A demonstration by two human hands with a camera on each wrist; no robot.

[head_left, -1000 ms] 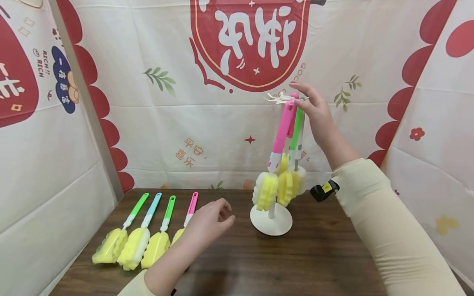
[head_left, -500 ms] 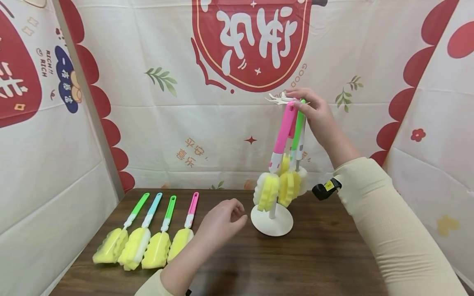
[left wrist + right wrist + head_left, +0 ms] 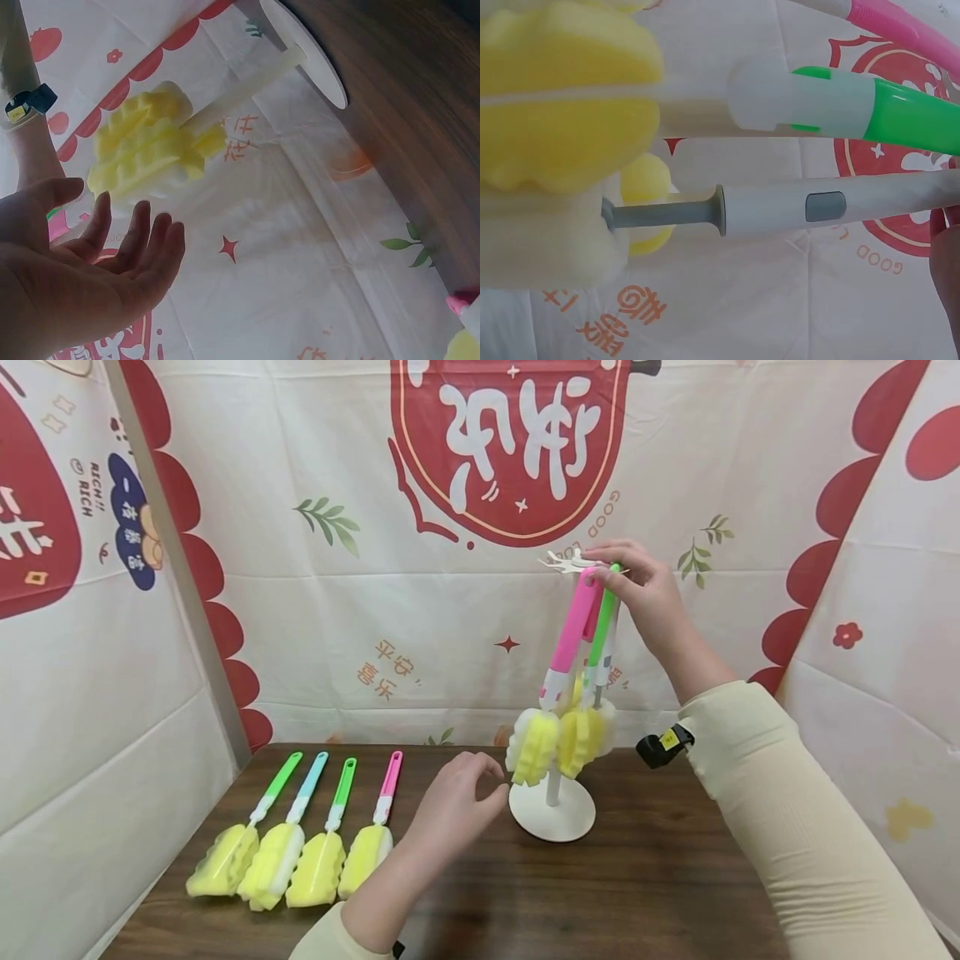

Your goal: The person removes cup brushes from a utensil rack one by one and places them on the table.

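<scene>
Since the earlier frames the left hand (image 3: 457, 802) had slid rightward across the wooden table (image 3: 645, 893), away from the row of brushes, and now hovered just beside the white stand (image 3: 552, 814), close to the yellow sponge heads (image 3: 558, 739) hanging there; its fingers were loosely spread and held nothing, as the left wrist view confirmed (image 3: 90, 262). Meanwhile the right hand (image 3: 645, 593) had dropped from above the stand's top to pinch the upper end of the green-handled brush (image 3: 602, 627) at the hook ring. That brush hung nearly upright from the stand, between a pink-handled brush (image 3: 573, 635) in front and a white-handled brush (image 3: 817, 206) behind, its green grip joining a white collar above a yellow sponge head. On the table's left side four brushes (image 3: 300, 843) lay in a row, handles pointing away, sponge heads touching: green, pale blue, green, pink. A printed red-and-white cloth (image 3: 337, 610) hung behind.
</scene>
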